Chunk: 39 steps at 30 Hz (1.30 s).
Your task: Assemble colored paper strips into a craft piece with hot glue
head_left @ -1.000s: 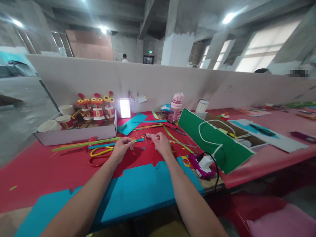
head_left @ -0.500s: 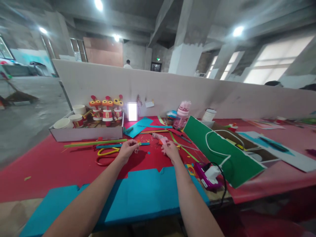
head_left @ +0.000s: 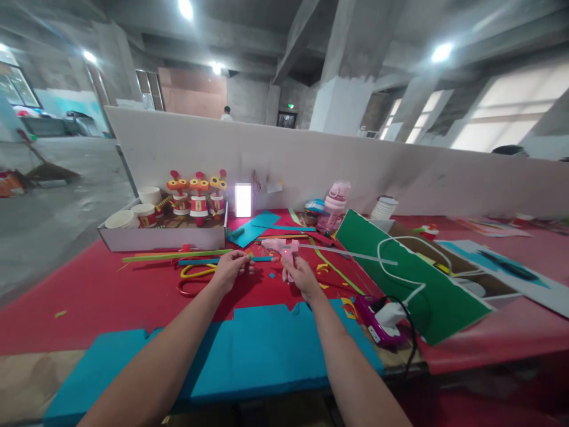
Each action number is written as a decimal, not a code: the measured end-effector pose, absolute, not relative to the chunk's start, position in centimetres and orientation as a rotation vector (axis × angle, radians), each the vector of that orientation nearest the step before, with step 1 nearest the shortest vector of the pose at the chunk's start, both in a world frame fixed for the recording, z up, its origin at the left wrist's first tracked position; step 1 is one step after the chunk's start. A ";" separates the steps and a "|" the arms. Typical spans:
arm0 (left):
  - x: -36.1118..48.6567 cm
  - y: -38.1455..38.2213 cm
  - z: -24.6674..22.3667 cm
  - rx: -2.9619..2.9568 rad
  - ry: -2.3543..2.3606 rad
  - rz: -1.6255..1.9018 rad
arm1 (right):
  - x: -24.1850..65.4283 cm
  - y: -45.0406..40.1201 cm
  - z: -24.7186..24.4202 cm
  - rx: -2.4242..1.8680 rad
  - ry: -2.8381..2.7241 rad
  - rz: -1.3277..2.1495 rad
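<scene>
My right hand is wrapped round the handle of a pink hot glue gun. Its nozzle points left, and a long clear glue stick sticks out of its back. My left hand is closed in a pinch on a small green piece, too small to make out well. Beside that hand lie scissors with yellow and red handles and a blue paper strip. A small orange piece shows between the glue gun and the left hand.
A white box at the left holds paper cups and several cup figures. A green board leans at the right, near a purple power strip with a white plug. Blue covering lies along the front edge. A pink bottle stands behind.
My right hand has taken hold of the glue gun, which lay on the table, and turned it so its glue stick swings up to the right. The left hand keeps its pinch.
</scene>
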<state>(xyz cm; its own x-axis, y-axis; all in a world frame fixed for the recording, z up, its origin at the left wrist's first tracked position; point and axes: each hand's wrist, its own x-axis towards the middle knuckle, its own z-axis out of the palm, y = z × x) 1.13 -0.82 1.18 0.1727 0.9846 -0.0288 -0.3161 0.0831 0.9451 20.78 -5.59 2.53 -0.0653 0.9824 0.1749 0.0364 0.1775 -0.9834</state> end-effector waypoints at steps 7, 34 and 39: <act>0.6 -0.6 1.5 0.897 0.851 1.163 | 21.0 -5.8 2.5 -1.088 -1.514 1.018; 0.4 -0.1 1.0 0.966 0.864 1.137 | 20.8 -5.9 2.2 -1.119 -1.592 0.946; 0.4 -0.1 1.0 0.973 0.875 1.135 | 20.8 -6.0 2.4 -1.117 -1.597 0.945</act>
<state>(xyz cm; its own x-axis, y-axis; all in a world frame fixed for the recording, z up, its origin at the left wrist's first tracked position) 0.45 -0.12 0.96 0.2051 0.9762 -0.0711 -0.3172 0.1350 0.9387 20.76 -6.05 2.37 -0.1455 0.9549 0.2589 0.2323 0.2873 -0.9292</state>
